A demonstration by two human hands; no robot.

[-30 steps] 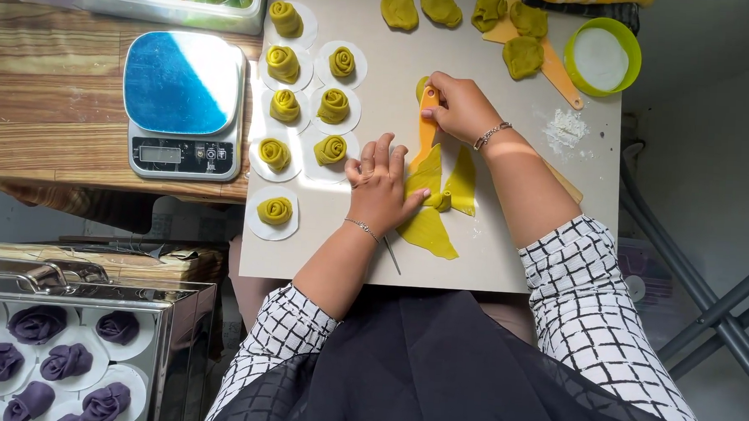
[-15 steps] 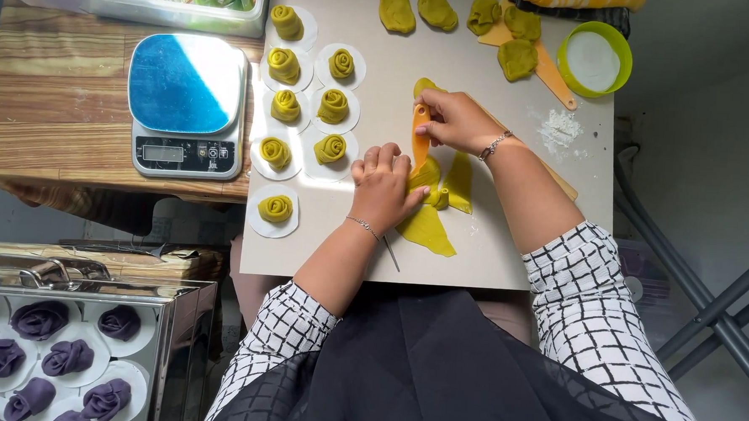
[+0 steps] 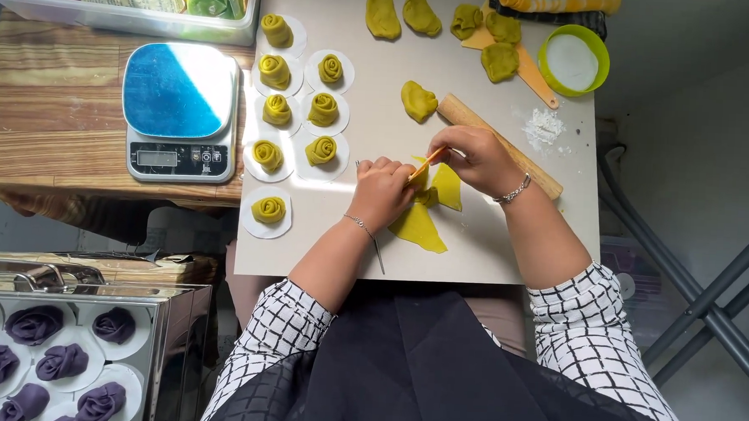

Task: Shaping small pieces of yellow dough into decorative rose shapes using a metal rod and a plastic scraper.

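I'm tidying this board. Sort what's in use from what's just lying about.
In use: left hand, right hand, thin orange stick, flat yellow-green dough sheets.

Lying about: wooden rolling pin, blue-topped kitchen scale, green round bowl, purple dough roses.

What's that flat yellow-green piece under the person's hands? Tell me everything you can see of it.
The dough sheet looks like thin, soft dough rolled flat, yellow-green and matte. It lies on the pale work board near its front edge, in overlapping petal-like lobes, one pointing toward the person. The left hand presses on its left part. The right hand holds a thin orange stick against its upper middle, where the dough bunches. Its centre is hidden by the hands.
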